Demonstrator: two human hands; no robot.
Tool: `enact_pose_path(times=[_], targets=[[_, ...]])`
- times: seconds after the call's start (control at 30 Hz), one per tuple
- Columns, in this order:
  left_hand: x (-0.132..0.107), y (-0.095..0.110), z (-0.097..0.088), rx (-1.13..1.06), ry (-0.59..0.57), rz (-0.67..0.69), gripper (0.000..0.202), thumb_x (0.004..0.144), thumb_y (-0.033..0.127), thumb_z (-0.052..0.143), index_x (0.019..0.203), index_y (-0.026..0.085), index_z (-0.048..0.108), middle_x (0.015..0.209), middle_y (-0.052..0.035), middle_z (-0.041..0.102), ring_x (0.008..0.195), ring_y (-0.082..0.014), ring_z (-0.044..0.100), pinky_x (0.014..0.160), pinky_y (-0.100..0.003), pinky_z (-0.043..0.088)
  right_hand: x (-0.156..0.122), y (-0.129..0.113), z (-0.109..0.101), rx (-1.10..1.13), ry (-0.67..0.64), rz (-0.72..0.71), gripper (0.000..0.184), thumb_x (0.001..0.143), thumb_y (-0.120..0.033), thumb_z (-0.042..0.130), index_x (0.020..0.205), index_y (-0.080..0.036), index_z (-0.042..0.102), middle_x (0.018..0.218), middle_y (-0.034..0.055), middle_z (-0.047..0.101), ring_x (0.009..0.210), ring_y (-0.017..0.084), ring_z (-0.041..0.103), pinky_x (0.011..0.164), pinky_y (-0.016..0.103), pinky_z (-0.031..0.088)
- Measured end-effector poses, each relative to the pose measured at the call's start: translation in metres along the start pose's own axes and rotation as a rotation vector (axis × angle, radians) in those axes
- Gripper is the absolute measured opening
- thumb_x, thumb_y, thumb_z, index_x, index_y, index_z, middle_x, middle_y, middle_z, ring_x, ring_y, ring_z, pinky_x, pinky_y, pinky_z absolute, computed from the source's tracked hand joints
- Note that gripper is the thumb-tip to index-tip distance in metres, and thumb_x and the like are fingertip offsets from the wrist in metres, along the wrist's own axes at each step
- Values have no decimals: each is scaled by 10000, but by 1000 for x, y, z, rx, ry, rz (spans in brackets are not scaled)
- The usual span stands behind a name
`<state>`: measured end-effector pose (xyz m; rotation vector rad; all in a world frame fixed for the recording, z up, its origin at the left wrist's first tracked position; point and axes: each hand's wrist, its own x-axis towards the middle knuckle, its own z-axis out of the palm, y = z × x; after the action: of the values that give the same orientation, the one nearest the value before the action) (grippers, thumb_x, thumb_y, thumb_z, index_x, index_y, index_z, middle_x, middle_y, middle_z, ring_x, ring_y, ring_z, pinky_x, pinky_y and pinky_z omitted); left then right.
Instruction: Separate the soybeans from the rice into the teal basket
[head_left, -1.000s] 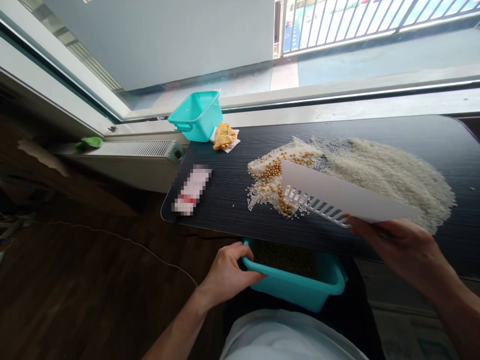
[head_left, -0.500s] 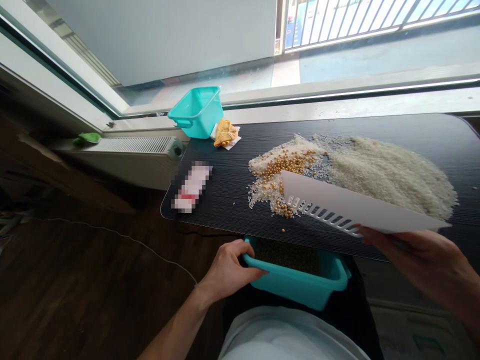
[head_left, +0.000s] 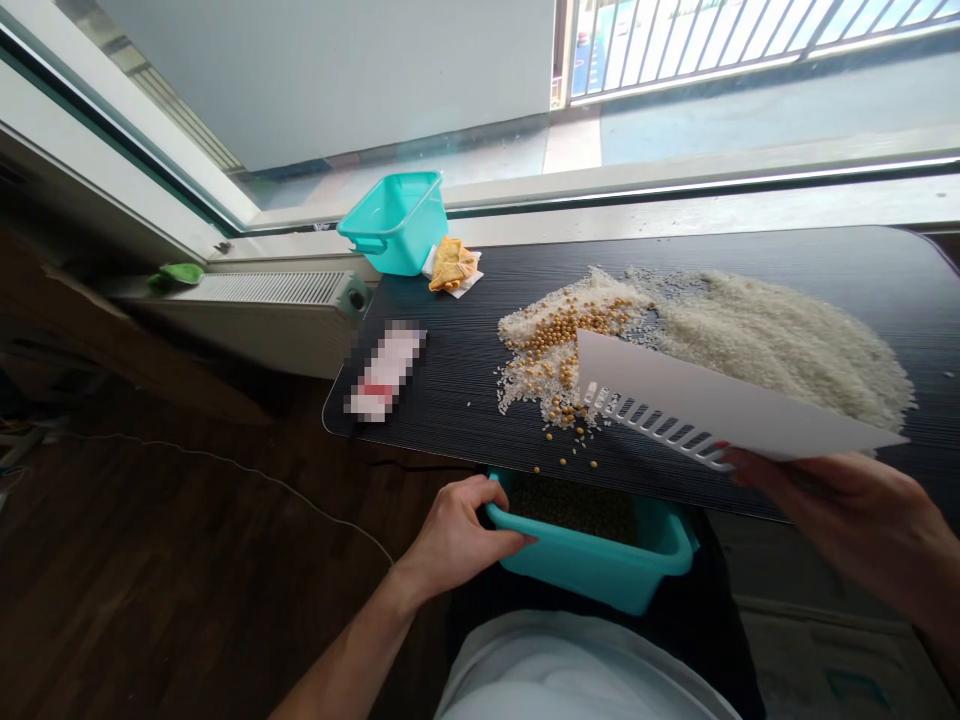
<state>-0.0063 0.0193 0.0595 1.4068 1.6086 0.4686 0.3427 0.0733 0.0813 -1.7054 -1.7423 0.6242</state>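
Observation:
My left hand point(head_left: 469, 530) grips the left rim of a turquoise plastic bin point(head_left: 585, 565), held below the table's front edge, with dark small grains inside. In my right hand point(head_left: 832, 485) is a flat white plastic sheet with a row of slots along one side point(head_left: 697, 395). Its far end is tilted over a patch of yellow round beans point(head_left: 577, 325) mixed with white rice point(head_left: 521, 325). Several loose beans lie near the front edge, left of the sheet's slots. Behind the sheet spreads a larger rice pile point(head_left: 780, 335).
A second turquoise bin point(head_left: 397, 225) stands at the table's back left corner, beside a folded yellow cloth point(head_left: 453, 264) on white paper. A blurred-out pink and white item point(head_left: 386, 372) lies on the dark table point(head_left: 465, 360). A radiator point(head_left: 277, 290) and window are beyond.
The white slotted sheet has shifted slightly right and up. More beans now lie scattered toward the table's front edge. My left hand and the bin have hardly moved.

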Motion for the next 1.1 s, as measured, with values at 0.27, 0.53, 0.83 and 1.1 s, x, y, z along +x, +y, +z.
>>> enact_pose_path(times=[0.27,0.53,0.83,1.1], targets=[[0,-4,-3,-24,7,-20,282,634,280,858,620,185,593,660,55,534,658,-111,483,606,-238,335,-5,-2,-6,51,-64,-43,330,714,-625,760,705,-311,861,697,18,825,599,250,760,593,344,645],[0,-1,-8,-7,10,-34,274,631,270,848,622,185,588,658,56,533,666,-114,484,623,-241,336,5,-11,0,17,-89,-24,556,716,-799,687,636,-269,832,612,49,791,546,258,742,519,346,621],[1,-4,-6,-16,17,-27,292,627,282,856,613,190,579,649,59,526,663,-115,478,618,-242,332,-3,-3,-4,26,-36,-15,496,702,-771,725,670,-290,844,659,37,813,565,255,749,540,347,637],[-1,-5,-8,-11,25,-22,298,637,288,865,620,185,586,657,61,529,667,-112,479,624,-239,340,-2,-7,-7,27,-83,-67,468,719,-744,729,676,-295,855,669,40,820,554,254,753,536,343,642]])
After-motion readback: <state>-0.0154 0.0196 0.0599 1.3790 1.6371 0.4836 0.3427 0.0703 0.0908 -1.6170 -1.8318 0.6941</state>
